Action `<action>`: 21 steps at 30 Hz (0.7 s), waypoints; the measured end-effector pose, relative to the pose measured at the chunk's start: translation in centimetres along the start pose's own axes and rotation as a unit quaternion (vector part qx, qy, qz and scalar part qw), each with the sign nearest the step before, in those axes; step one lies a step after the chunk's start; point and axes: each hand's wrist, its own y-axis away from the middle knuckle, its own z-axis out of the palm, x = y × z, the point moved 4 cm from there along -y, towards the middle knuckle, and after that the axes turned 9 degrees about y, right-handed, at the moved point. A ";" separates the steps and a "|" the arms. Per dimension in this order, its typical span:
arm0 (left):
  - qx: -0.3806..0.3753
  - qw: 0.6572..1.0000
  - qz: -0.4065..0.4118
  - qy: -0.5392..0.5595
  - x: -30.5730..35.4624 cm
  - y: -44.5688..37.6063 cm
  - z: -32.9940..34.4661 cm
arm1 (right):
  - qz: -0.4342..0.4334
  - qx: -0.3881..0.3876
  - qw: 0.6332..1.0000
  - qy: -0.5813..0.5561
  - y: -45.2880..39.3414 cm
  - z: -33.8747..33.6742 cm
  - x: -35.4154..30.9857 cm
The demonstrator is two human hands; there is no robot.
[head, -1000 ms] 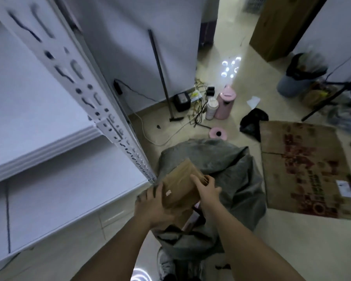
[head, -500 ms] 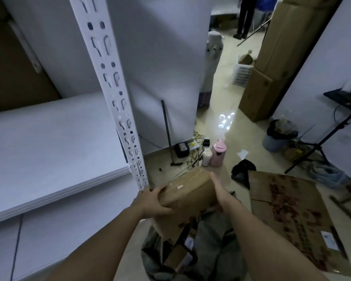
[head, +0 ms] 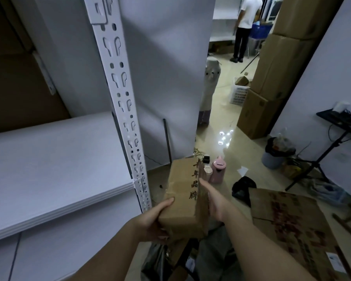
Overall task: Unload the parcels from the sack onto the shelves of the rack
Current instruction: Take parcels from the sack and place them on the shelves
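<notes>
Fingers (head: 166, 201) round 品-marked parcel (head: 182, 197)

1 head cam only, wide-angle, looks fwd and down past rack upright (head: 118, 94) to floor (head: 227, 163); forearms close at bottom edge.

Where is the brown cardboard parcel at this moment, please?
In the head view, the brown parcel sits low and centre, held between the left hand and right hand, above the sack, just right of the rack's white upright.
</notes>
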 end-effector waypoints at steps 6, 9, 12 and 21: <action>0.066 0.987 0.140 -0.033 2.1 -0.7 1.1 | -0.091 0.111 0.990 0.006 0.9 0.0 -1.3; 0.063 0.976 0.195 -0.076 3.4 -1.0 2.2 | -0.151 0.135 0.979 0.036 0.9 0.3 -1.8; 0.039 0.972 0.210 -0.095 4.1 -1.1 3.3 | -0.183 0.143 0.972 0.027 1.2 1.1 -2.5; 0.050 0.980 0.185 -0.052 5.1 -1.8 2.3 | -0.195 0.165 0.967 -0.026 1.9 0.7 -3.5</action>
